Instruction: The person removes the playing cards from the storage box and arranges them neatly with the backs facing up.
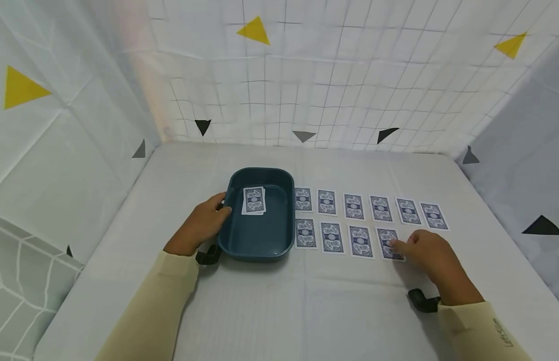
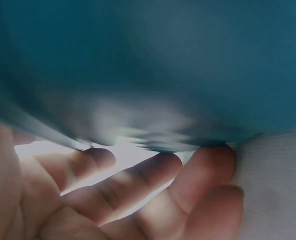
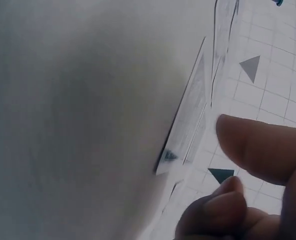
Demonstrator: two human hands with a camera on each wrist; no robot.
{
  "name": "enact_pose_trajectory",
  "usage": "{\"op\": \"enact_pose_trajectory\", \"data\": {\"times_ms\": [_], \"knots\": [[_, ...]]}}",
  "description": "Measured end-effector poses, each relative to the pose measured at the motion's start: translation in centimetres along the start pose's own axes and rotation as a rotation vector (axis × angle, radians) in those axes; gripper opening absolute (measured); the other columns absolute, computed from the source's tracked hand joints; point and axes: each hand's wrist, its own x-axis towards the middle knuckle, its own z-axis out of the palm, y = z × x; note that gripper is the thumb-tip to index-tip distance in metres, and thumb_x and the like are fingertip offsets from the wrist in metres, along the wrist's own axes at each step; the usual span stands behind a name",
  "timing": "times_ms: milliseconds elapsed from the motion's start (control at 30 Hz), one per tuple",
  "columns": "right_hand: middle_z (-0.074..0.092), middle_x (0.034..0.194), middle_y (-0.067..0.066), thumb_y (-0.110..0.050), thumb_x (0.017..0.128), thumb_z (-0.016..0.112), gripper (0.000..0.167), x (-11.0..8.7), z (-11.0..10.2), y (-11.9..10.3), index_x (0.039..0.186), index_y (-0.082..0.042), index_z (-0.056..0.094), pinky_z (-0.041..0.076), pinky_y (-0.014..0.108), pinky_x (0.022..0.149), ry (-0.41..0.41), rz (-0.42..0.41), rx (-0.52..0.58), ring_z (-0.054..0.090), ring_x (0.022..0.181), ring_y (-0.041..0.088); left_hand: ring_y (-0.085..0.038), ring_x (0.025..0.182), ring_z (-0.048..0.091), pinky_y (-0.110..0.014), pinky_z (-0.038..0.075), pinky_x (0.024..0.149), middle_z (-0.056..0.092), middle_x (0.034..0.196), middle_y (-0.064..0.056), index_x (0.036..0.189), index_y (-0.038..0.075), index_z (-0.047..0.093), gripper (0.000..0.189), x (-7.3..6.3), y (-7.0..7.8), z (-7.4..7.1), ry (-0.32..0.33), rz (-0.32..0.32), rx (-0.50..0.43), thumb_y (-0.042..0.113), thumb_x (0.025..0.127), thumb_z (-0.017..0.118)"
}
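At the left, a dark teal tray [image 1: 257, 244] stands on the white table with a small stack of blue-backed playing cards [image 1: 254, 200] lying in it. My left hand [image 1: 200, 224] grips the tray's left side, thumb at the rim; the left wrist view shows its curled fingers [image 2: 153, 172] against the outer wall. My right hand [image 1: 430, 255] is over the nearer row's last playing card [image 1: 385, 235], thumb and fingers partly bent. In the right wrist view a gap separates the thumb and fingers, with no card between them; whether a fingertip touches the card I cannot tell.
Right of the tray, playing cards lie face down in two rows: a farther row [image 1: 353, 206] and a nearer row [image 1: 332, 237]. The leftmost cards sit close against the tray's right wall. White sheets [image 1: 279, 95] with yellow, black and grey triangles surround the table [image 1: 279, 311].
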Motion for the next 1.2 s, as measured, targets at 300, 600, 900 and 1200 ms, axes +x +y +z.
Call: {"op": "enact_pose_trajectory", "data": {"times_ms": [300,600,900,1200], "knots": [[0.061,0.099,0.023,-0.053,0.104,0.059,0.055,-0.3,-0.9,-1.0,0.108,0.002,0.061,0.045,0.042,0.064,0.106,-0.013,0.082,0.055,0.089,0.036,-0.040,0.147,0.045,-0.065,0.036,0.119,0.047,0.163,-0.017,0.171,0.021,0.030,0.064,0.0,0.2,-0.1,0.003,0.004,0.007,0.035,0.110,0.040],[0.060,0.120,0.024,-0.059,0.105,0.054,0.063,-0.8,-2.9,-7.5,0.125,0.000,0.060,0.050,0.044,0.076,0.205,-0.100,0.222,0.055,0.105,0.040,-0.040,0.146,0.046,-0.064,0.036,0.118,0.049,0.161,-0.018,0.171,0.021,0.031,0.064,0.0,-0.1,-0.1,0.009,0.014,0.012,0.036,0.110,0.041],[0.062,0.118,0.017,-0.059,0.104,0.056,0.055,-1.2,-3.5,-14.2,0.119,-0.007,0.062,0.051,0.049,0.082,0.168,-0.258,0.198,0.055,0.108,0.038,-0.039,0.146,0.046,-0.063,0.036,0.119,0.049,0.161,-0.017,0.171,0.021,0.031,0.064,-0.1,0.1,-0.1,0.009,0.011,0.009,0.037,0.110,0.041],[0.065,0.115,0.015,-0.052,0.105,0.059,0.044,-1.5,-2.3,-18.5,0.116,-0.010,0.064,0.054,0.047,0.081,0.129,-0.348,0.132,0.059,0.104,0.035,-0.039,0.147,0.046,-0.064,0.037,0.118,0.047,0.163,-0.016,0.171,0.024,0.030,0.063,0.2,-0.1,0.0,0.007,-0.001,0.000,0.037,0.110,0.041]]}}
